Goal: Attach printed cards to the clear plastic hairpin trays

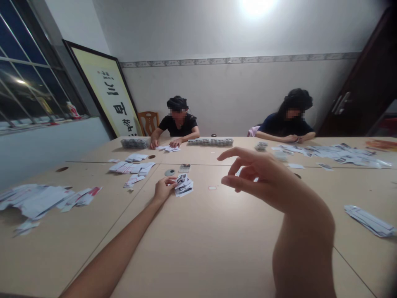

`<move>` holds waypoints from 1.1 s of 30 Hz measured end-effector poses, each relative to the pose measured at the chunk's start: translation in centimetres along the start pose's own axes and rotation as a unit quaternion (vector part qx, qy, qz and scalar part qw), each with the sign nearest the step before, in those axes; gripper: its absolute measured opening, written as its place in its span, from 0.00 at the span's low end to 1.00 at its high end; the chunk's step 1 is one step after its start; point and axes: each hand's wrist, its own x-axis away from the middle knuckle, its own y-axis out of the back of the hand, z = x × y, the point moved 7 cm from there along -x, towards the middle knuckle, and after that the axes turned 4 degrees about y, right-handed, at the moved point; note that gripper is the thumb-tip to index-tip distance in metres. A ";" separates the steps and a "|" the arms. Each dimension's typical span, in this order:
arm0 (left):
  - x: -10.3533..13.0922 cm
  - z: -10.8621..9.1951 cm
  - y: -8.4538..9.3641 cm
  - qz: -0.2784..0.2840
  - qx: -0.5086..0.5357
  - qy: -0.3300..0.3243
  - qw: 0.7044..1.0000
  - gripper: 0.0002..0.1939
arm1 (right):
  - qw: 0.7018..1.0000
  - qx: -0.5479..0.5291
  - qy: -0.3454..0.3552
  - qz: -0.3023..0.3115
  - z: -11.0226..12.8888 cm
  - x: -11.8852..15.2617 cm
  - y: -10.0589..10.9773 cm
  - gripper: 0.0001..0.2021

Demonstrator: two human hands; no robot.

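Note:
My left hand [164,189] reaches out over the table, its fingers and thumb closed on the left edge of a loose pile of small printed cards [185,187]. The cards are white with dark pictures and lie fanned at uneven angles. My right hand [256,171] is raised above the table, nearer the camera, with thumb and index finger apart and nothing visible between them. Just beyond the card pile are a grey round disc [170,172] and a small stack of cards [185,167]. A small red-edged white label [212,188] lies between my hands.
White paper packets lie in heaps at the left [40,200] and centre left [132,167]; a packet bundle [369,220] is at the right. Two people sit opposite, their hands at papers. Rows of stacked cards [211,142] and scattered papers [335,154] line the far side.

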 end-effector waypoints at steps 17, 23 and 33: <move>0.7 -2.6 1.7 -0.096 -0.057 -0.104 0.988 0.13 | 0.999 0.039 -0.025 0.029 -0.7 -0.7 -1.1 0.23; 1.4 -4.1 1.1 -0.071 -0.102 -0.156 0.980 0.07 | 0.996 0.064 -0.034 0.044 -0.5 -0.7 -1.1 0.24; 3.3 -7.4 1.2 -0.078 -0.068 -0.211 0.972 0.18 | 0.996 0.057 -0.034 0.056 -0.5 -0.5 -1.1 0.25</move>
